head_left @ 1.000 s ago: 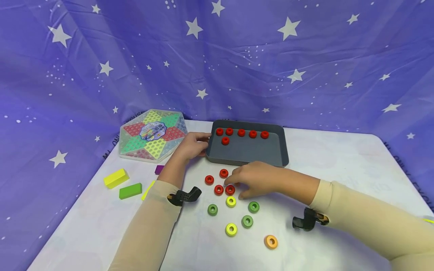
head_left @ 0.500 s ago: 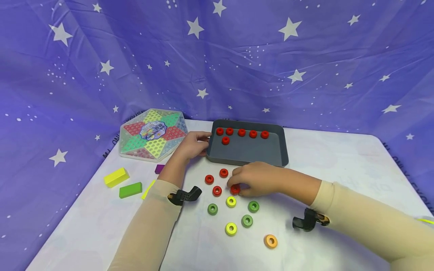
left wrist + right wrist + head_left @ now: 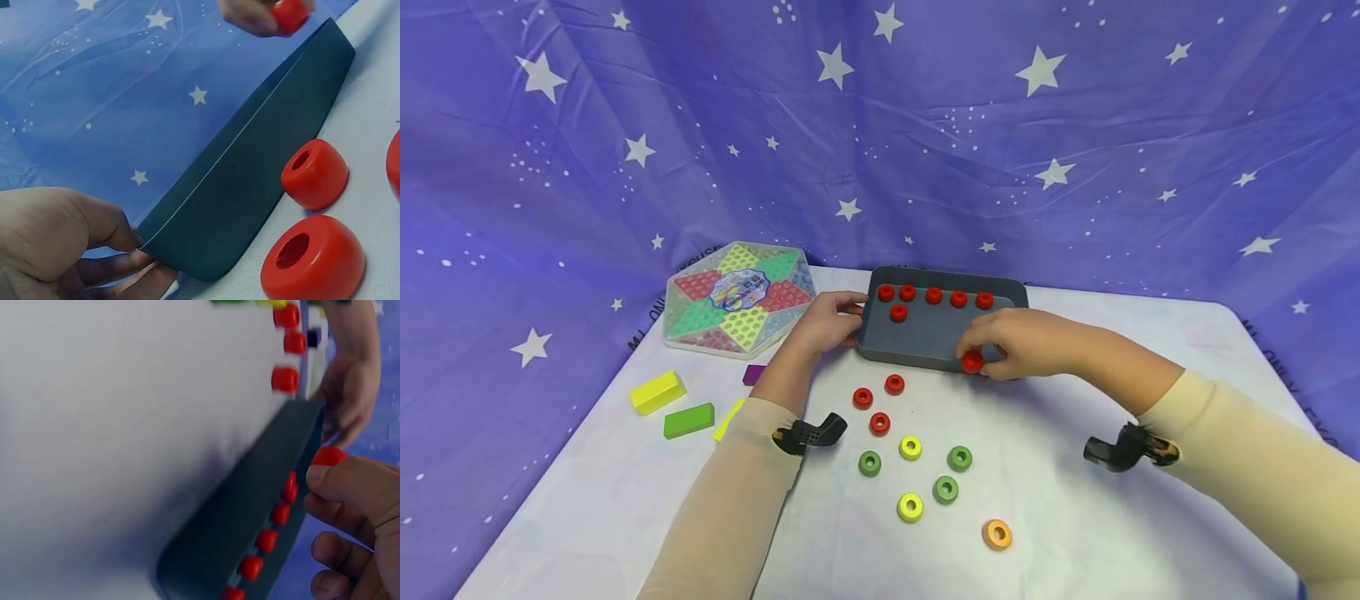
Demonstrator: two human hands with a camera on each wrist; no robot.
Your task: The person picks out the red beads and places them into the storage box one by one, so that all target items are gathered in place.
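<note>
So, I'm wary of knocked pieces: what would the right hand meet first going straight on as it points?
Likely the lone red ring in front of the row of five in the tray, though the right hand and its held ring may pass above; their height is unclear.

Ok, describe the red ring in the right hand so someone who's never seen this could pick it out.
Find the dark gray tray at the back of the white table. In the head view, the right hand overlaps its near edge, pinching the red ring. Only this one is held; the other red rings lie in the tray or on the table.
</note>
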